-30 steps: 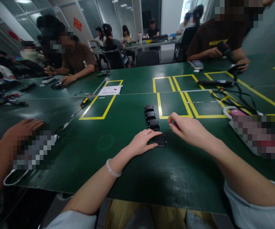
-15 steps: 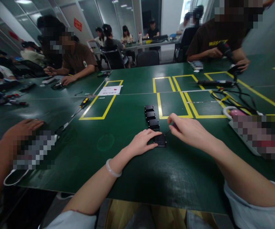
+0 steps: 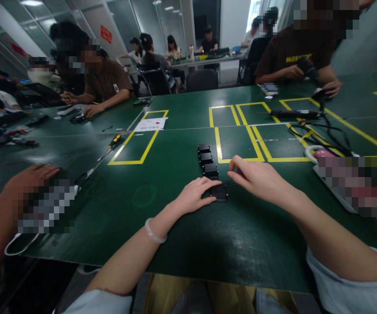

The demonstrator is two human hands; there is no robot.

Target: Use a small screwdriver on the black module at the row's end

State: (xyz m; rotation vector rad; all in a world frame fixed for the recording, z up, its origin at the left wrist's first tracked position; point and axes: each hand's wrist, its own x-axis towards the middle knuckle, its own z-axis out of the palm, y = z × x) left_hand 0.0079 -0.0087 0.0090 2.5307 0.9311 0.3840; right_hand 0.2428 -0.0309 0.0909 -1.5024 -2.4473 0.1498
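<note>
Black modules are lined up in a row of 4 on the green tabletop [image 3: 175,244], and the nearest module [image 3: 220,192] is the one being handled. It is steadied by the left hand [image 3: 193,196], which lies flat with loosely spread fingers, the fingertips resting against the module's left edge. A pale bangle [image 3: 154,231] is worn on the left wrist. The right hand [image 3: 256,179] is held just right of the same module, fingers drawn together in a pinch around a thin dark tool [image 3: 229,180] whose tip is lowered toward the module's far right corner; whether the tip touches cannot be told.

The other 3 modules [image 3: 205,158] are set close behind the nearest one, running away from the hands toward the yellow taped rectangles [image 3: 237,131]. A further taped rectangle [image 3: 139,139] is marked to the left, with a white paper [image 3: 151,124] at its far end and a screwdriver [image 3: 111,145] beside it. Black cables [image 3: 312,131] are spread at the right. At the left edge, a co-worker's hand [image 3: 28,179] is laid on the tabletop. Other people are seated around the far side.
</note>
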